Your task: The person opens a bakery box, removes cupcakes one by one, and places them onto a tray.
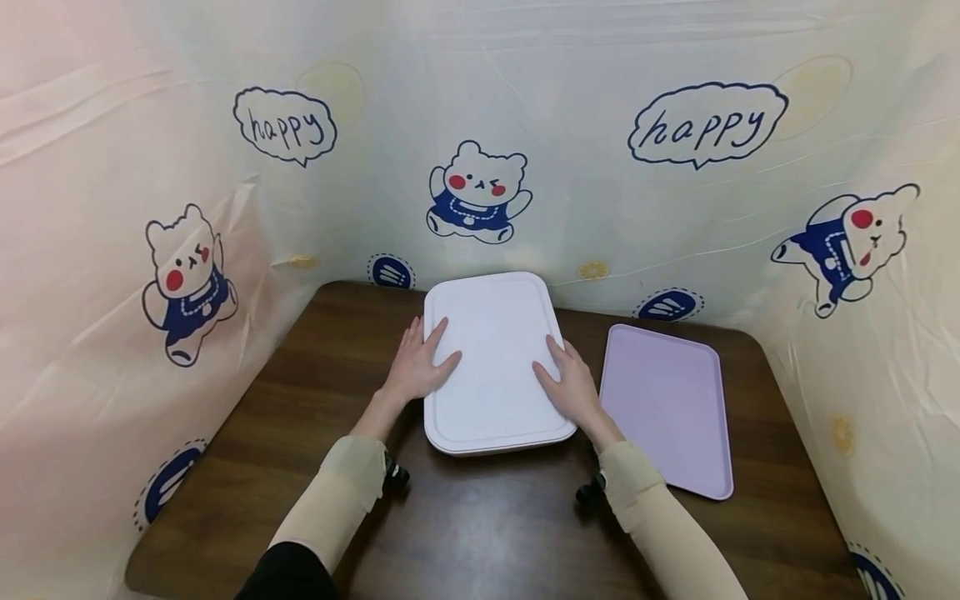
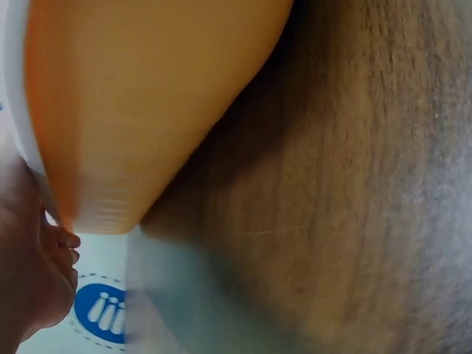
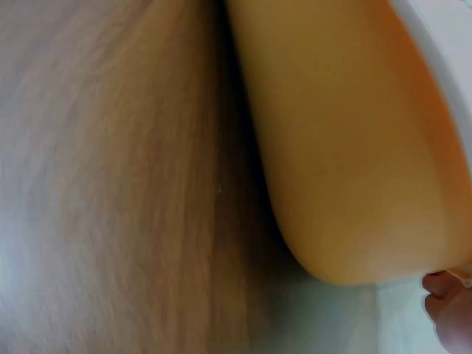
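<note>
Close before both wrist cameras stands an orange box [image 2: 162, 96] with rounded corners, set on the desk [image 1: 480, 533] towards its far side and topped by a white lid [image 1: 491, 367]. At the lid's left edge, the left hand [image 1: 415, 367] grips, thumb and forefinger spread across the top while its other fingers curl at the rim. Opposite, the right hand [image 1: 572, 387] holds the right edge likewise, thumb on top and fingertips at the rim. Right of the box, a lilac tray [image 1: 667, 408] lies flat, its near left side partly behind the right forearm. Pale sleeves [image 1: 330, 487] cover both forearms. Behind the desk hangs a pale cloth [image 1: 585, 200] printed with bears and "happy" bubbles.
</note>
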Demonstrator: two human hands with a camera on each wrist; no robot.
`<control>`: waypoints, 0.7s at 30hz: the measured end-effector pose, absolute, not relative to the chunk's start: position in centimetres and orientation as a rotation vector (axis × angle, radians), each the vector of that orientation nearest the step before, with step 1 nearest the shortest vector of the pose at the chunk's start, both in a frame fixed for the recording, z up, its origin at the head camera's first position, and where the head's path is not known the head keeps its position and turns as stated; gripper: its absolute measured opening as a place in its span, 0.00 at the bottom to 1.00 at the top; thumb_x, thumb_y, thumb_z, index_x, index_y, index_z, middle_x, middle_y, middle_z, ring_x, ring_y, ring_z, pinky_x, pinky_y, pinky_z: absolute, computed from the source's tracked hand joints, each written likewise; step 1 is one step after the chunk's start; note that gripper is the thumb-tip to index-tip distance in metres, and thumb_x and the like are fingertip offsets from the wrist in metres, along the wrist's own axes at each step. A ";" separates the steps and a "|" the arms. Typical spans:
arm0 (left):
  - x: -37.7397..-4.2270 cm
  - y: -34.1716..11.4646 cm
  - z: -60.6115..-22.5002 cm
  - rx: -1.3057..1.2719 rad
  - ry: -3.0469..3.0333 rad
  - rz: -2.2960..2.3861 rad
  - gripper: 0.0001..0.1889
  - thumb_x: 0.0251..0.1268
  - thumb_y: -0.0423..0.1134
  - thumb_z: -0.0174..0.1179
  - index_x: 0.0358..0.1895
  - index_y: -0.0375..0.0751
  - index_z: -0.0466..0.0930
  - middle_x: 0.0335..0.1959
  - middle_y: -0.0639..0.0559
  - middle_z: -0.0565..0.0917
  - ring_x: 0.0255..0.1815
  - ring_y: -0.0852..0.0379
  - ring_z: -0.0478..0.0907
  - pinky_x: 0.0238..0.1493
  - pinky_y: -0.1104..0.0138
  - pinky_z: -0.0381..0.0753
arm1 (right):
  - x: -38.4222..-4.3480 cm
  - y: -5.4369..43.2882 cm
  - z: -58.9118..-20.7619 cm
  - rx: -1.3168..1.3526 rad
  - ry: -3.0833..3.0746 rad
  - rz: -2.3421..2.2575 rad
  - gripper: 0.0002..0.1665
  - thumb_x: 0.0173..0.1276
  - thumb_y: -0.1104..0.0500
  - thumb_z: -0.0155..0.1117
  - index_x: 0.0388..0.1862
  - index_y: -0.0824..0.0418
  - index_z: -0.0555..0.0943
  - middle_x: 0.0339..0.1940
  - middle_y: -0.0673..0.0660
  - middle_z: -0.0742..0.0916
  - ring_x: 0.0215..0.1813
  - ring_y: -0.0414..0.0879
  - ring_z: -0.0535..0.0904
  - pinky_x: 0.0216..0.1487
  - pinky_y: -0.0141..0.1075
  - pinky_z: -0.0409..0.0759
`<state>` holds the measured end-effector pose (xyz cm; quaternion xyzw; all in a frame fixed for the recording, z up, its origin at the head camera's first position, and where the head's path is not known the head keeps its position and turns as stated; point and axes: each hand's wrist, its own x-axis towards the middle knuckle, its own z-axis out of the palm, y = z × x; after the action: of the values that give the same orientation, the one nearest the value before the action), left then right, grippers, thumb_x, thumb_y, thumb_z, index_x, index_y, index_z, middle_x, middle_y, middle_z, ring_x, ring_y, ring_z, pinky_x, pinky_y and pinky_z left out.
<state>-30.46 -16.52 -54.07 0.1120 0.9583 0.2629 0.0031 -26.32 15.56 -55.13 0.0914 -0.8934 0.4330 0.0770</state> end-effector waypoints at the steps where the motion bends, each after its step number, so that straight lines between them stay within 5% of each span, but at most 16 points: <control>1: -30.6 -16.5 -54.2 0.358 3.004 0.829 0.45 0.80 0.67 0.49 0.92 0.52 0.51 0.92 0.30 0.45 0.95 0.32 0.38 0.95 0.41 0.39 | -26.1 15.6 -54.8 0.261 -2.687 1.292 0.43 0.83 0.42 0.63 0.87 0.62 0.67 0.85 0.81 0.67 0.83 0.79 0.67 0.83 0.71 0.68; 8: -30.8 -16.1 -54.4 0.374 3.000 0.841 0.44 0.81 0.66 0.49 0.92 0.52 0.52 0.93 0.31 0.46 0.95 0.33 0.39 0.95 0.43 0.39 | -25.2 15.5 -53.9 0.200 -2.737 1.259 0.41 0.84 0.47 0.65 0.88 0.62 0.66 0.87 0.76 0.67 0.86 0.72 0.67 0.88 0.63 0.67; 17: -31.5 -15.1 -54.2 0.463 2.986 0.820 0.43 0.82 0.65 0.48 0.92 0.53 0.52 0.93 0.33 0.43 0.95 0.35 0.37 0.95 0.44 0.37 | -23.9 15.7 -54.4 0.155 -2.586 1.243 0.42 0.81 0.45 0.65 0.83 0.67 0.71 0.82 0.79 0.72 0.82 0.77 0.70 0.80 0.72 0.71; 21: -31.9 -14.7 -54.3 0.481 2.978 0.809 0.42 0.82 0.65 0.48 0.92 0.54 0.51 0.93 0.34 0.43 0.96 0.36 0.36 0.96 0.45 0.37 | -23.6 15.8 -54.3 0.121 -2.601 1.250 0.41 0.81 0.48 0.67 0.84 0.67 0.70 0.84 0.77 0.71 0.83 0.75 0.70 0.84 0.67 0.70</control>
<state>-31.87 -14.69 -54.34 0.1541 0.9534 0.2592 0.0093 -23.60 15.84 -54.29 0.0415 -0.8934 0.4292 0.1263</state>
